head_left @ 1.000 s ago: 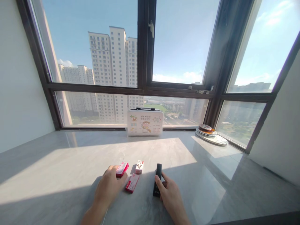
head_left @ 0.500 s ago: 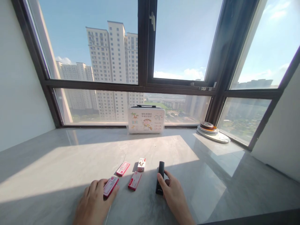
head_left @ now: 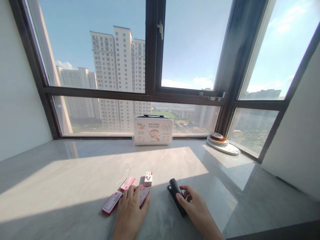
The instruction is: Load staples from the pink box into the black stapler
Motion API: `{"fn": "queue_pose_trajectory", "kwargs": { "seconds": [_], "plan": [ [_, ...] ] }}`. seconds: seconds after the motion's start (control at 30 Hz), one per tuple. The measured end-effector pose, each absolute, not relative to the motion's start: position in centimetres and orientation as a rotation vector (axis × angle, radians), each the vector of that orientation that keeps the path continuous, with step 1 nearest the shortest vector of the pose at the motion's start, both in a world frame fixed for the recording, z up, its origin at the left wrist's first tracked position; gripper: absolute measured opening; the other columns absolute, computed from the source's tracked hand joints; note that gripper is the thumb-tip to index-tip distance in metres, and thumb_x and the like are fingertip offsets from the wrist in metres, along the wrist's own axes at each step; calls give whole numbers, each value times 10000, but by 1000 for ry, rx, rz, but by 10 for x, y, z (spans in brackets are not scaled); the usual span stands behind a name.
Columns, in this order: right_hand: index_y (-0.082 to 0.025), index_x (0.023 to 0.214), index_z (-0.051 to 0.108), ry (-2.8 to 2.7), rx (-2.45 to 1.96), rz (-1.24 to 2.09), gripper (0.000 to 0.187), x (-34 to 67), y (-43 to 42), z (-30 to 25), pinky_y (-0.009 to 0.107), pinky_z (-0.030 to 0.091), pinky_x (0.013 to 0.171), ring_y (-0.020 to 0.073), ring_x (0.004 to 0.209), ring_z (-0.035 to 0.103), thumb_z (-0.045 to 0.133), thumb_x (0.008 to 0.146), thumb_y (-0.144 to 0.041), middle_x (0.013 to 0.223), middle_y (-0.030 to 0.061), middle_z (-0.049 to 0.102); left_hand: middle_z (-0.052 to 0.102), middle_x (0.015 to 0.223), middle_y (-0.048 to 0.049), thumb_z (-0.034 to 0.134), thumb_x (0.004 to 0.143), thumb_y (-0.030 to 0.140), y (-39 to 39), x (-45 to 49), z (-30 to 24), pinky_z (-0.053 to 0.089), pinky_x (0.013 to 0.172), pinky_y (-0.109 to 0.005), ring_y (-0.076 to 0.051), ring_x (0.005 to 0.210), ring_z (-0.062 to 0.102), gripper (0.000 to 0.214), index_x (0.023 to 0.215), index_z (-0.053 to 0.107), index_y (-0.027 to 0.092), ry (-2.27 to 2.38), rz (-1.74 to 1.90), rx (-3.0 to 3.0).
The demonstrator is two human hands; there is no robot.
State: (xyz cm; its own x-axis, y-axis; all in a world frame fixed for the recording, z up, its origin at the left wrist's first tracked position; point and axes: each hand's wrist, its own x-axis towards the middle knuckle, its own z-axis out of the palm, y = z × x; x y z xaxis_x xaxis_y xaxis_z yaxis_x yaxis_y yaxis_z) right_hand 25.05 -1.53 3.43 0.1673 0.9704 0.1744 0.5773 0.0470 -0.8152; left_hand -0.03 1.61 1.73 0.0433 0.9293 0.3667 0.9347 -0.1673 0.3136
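Observation:
My left hand [head_left: 132, 208] is closed over a flat red-and-white box [head_left: 144, 196], with the thumb along its right edge and the fingers across its top. The fingers hide the left part of that box. Just left of this hand lies a second red-and-white box [head_left: 112, 202], and a third such box [head_left: 127, 183] lies right beyond the fingertips. A small white carton [head_left: 148, 179] with a picture of staples stands behind them. My right hand [head_left: 192, 201] grips a black stapler [head_left: 177, 189], which rests at a slant on the grey surface, its front pointing away to the left.
A white case with cartoon prints [head_left: 153, 131] stands upright against the window. Stacked plates or lids [head_left: 222, 145] sit in the right corner. Dark window frames [head_left: 135, 97] border the grey stone sill [head_left: 82, 176], and walls close it in at both sides.
My left hand has let go of the leftmost red-and-white box and moved right onto another one. My right hand has turned the stapler so that it slants. The view has shifted slightly.

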Motion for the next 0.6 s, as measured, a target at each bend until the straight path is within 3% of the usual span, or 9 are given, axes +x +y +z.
{"fn": "queue_pose_trajectory", "kwargs": {
  "seconds": [0.17,0.3,0.37,0.5,0.6],
  "plan": [
    [-216,1192,715,-1675,-1542,480,366,258,-11,48,327,460,934,254,1055,648,537,882,-291,1133,87,697,596,1250,-89,519,921,440,13,2,26,400,993,-381,-277,1194,544,523,1417,523,274,-1978,-819,-2462],
    [-183,1305,663,-1725,-1524,458,465,241,-7,48,348,415,1048,271,1177,613,528,860,-209,1254,114,672,623,1216,-91,559,893,461,-2,0,30,414,994,-398,-296,1186,545,368,1178,663,254,-2019,-827,-2505],
    [-182,1308,658,-1742,-1518,454,468,228,-5,49,378,361,1114,275,1199,602,539,856,-198,1261,114,673,613,1274,-75,613,862,498,-11,-3,30,419,1014,-412,-304,1227,527,361,1152,681,295,-1941,-804,-2633],
    [-237,1227,686,-1810,-1452,503,376,193,-3,58,448,225,1193,263,1143,629,596,863,-256,1173,70,709,455,1538,-30,735,763,561,-22,-13,35,376,1123,-464,-336,1383,423,640,1362,583,398,-1747,-753,-2886],
    [-239,1057,714,-1841,-1434,555,251,165,-1,66,496,180,1195,263,1079,646,661,848,-369,1060,46,728,483,1532,-50,721,777,554,-23,-19,38,391,1142,-466,-346,1364,467,700,1429,541,373,-1668,-758,-2960]
  ]
}}
